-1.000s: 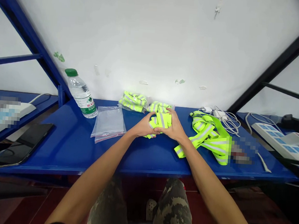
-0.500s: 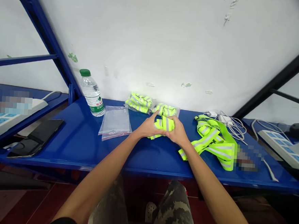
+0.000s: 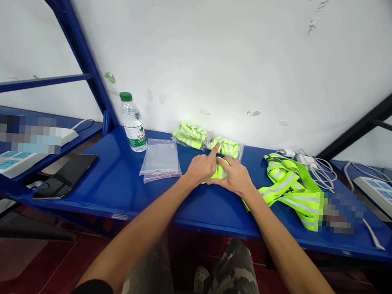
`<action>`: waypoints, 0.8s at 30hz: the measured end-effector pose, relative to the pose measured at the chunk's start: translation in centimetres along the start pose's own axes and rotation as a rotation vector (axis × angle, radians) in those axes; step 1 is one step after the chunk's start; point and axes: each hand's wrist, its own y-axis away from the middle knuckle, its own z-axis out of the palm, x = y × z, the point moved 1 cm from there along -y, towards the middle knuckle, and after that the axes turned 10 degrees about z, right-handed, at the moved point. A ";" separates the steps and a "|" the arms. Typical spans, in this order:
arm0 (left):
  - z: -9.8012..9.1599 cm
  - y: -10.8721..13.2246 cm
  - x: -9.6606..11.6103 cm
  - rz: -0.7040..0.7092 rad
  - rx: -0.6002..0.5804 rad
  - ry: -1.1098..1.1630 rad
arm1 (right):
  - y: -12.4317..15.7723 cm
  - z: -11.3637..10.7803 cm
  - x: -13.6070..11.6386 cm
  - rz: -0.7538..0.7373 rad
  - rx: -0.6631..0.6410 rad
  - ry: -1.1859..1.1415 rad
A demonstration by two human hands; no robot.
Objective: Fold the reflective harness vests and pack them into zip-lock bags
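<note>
A folded bundle of yellow-green reflective strap [image 3: 220, 171] with silver stripes is held between both hands, low over the blue tabletop. My left hand [image 3: 201, 167] closes on its left side, index finger pointing up and away. From the right, my right hand [image 3: 234, 175] wraps the bundle, thumb in front and fingers over the top. Much of the bundle is hidden by the hands. Just behind it lie two clear bags of the same strap, a left bag [image 3: 192, 135] and a right bag [image 3: 227, 147]. To the right spreads a loose pile of reflective strap [image 3: 286, 178].
Left of my hands lies a stack of clear zip bags [image 3: 162, 158], with a water bottle [image 3: 133, 124] behind. A dark tablet or phone [image 3: 66, 176] rests at the table's left end. White cables [image 3: 317, 171] and adapters lie at the back right. A white wall [image 3: 222, 55] rises behind.
My left hand has shifted its grip, its index finger now raised and the other fingers curled. My right fingers have moved over the bundle's top. The whole view has shifted slightly.
</note>
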 end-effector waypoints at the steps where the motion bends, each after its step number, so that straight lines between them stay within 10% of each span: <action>1: -0.2 0.0 0.1 -0.006 0.004 -0.012 | 0.0 0.1 -0.1 0.007 -0.009 0.016; 24: 1.6 -0.7 -3.7 -0.335 0.253 0.408 | -0.3 1.0 -2.0 -0.079 -0.089 0.098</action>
